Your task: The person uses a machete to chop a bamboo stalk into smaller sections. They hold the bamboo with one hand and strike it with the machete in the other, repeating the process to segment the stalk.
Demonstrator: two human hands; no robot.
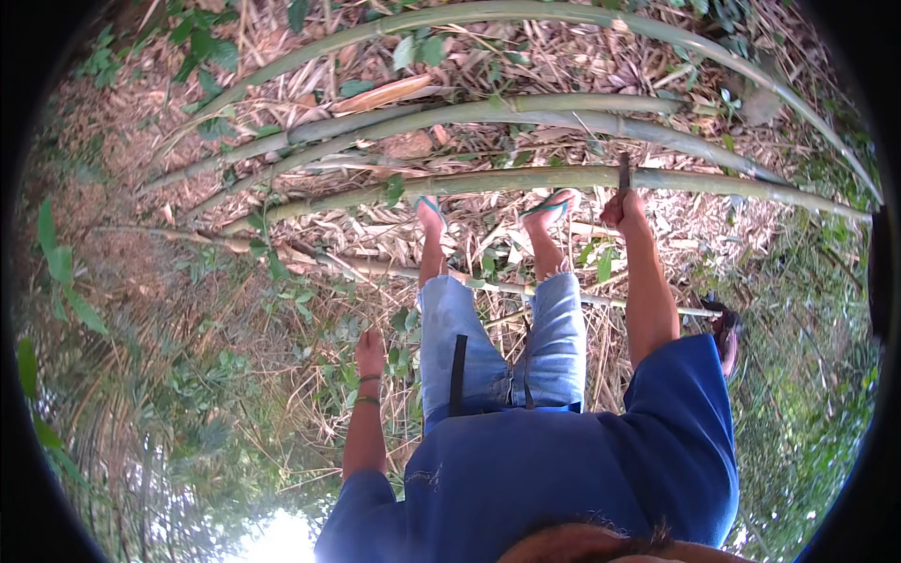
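My right hand (625, 212) is closed around the handle of a machete (624, 174), seen foreshortened. Its dark blade lies across the nearest green bamboo pole (507, 180), just past my right foot; whether it cuts into the pole or only overlaps it, I cannot tell. My left arm hangs at my side, away from the poles. The left hand (370, 353) is low beside my denim shorts with nothing visible in it, and its fingers are too small to read.
More bamboo poles (554, 105) lie beyond, one long stalk (488, 11) arching farthest out. A thin stalk (648, 304) crosses behind my feet in flip-flops (552, 208). Dry leaf litter covers the ground. Green leaves (58, 263) stand at left. A dark reddish object (725, 340) at right is unclear.
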